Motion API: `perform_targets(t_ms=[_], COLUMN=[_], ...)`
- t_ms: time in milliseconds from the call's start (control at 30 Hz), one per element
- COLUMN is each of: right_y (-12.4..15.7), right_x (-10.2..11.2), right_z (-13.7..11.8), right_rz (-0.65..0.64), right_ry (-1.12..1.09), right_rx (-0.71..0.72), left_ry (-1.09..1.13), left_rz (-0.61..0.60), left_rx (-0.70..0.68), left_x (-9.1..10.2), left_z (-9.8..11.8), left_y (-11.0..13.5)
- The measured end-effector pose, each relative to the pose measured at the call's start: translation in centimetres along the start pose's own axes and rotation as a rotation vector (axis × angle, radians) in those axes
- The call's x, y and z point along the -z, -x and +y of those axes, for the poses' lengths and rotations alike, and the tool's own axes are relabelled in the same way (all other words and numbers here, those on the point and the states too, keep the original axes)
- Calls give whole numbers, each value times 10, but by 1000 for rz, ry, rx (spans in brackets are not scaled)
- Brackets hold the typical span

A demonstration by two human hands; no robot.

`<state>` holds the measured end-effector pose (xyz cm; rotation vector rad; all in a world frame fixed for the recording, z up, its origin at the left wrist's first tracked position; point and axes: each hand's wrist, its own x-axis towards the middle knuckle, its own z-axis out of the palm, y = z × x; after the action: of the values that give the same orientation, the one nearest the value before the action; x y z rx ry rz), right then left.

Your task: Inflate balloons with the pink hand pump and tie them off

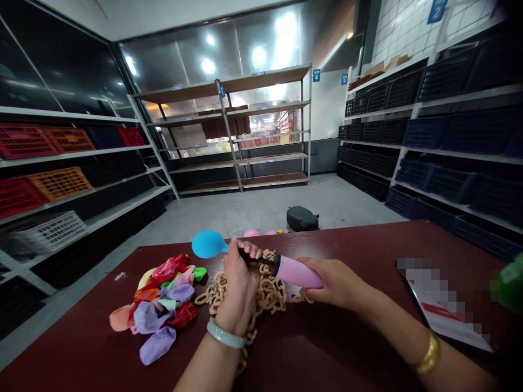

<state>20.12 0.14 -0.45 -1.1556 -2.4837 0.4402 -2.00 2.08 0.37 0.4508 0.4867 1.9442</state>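
Note:
A small, partly inflated blue balloon (208, 243) sits on the black nozzle of a pink hand pump (296, 271). My left hand (237, 286) is closed around the balloon's neck and the nozzle. Gripping the pump's pink barrel from the right is my right hand (335, 282), also closed. Both hands hover over a beige plastic chain (267, 294) heaped on the dark red table (347, 348). A pile of flat balloons (163, 305) in purple, red, orange, green and pink lies just left of my left hand.
Paper sheets (445, 313) lie at the table's right, with a green object (510, 283) at the right edge. Beyond the table, a dark bag (301, 219) and inflated pink balloons (251, 233) rest on the floor. Shelves with crates line both walls.

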Motion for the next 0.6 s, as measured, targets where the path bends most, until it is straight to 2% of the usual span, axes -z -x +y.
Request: perform_targets(t_ms=[133,267,400,600], right_y=[-2,-5,-7,-5], right_x=[-8,-17,-19,-10], right_z=[-9,-17,-17,5], right_rz=[4,32,37,8], right_ry=[-61,-56,-33,-16], right_rx=[1,-6,24,58], left_ry=[5,-43,-77,-35], left_rz=[-34,-4,23,83], left_rx=[27,28,-28,-125], left_x=[-7,-8,-4,9], left_z=[-14,-7,20,73], left_y=[12,11,-2,-26])
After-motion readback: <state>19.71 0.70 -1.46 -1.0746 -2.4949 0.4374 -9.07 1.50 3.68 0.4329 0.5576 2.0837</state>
